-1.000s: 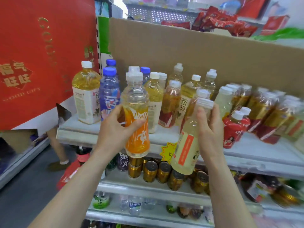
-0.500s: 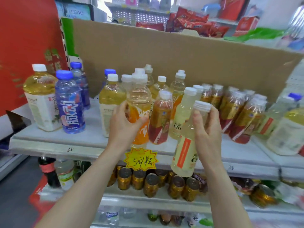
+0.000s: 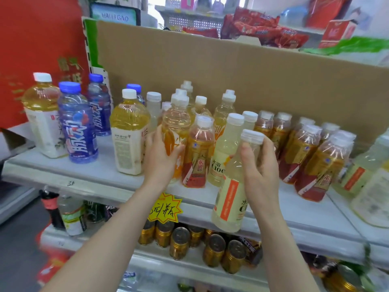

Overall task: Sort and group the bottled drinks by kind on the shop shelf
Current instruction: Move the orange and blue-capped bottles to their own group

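Note:
My left hand (image 3: pixel 161 159) grips an orange-labelled sports bottle (image 3: pixel 175 131) that stands among others on the grey shelf (image 3: pixel 84 171). My right hand (image 3: pixel 260 163) holds a pale yellow bottle with an orange stripe (image 3: pixel 229 199) tilted in front of the shelf edge. Just behind it on the shelf stands a matching pale bottle (image 3: pixel 224 152) beside a red-and-gold bottle (image 3: pixel 199 154). Several more red-and-gold bottles (image 3: pixel 311 159) are grouped to the right. Blue bottles (image 3: pixel 76 125) and big yellow tea bottles (image 3: pixel 128 133) stand on the left.
A cardboard sheet (image 3: pixel 231 76) backs the shelf. A yellow star price tag (image 3: pixel 165 207) hangs on the shelf edge. Gold cans (image 3: pixel 179 241) fill the shelf below. More pale bottles (image 3: pixel 362 167) stand at far right. A red gift box (image 3: pixel 35 39) rises at left.
The view has shifted right along the shelf. My left hand has brought the orange bottle from in front of the shelf onto it, among the others. My right hand still carries the pale bottle.

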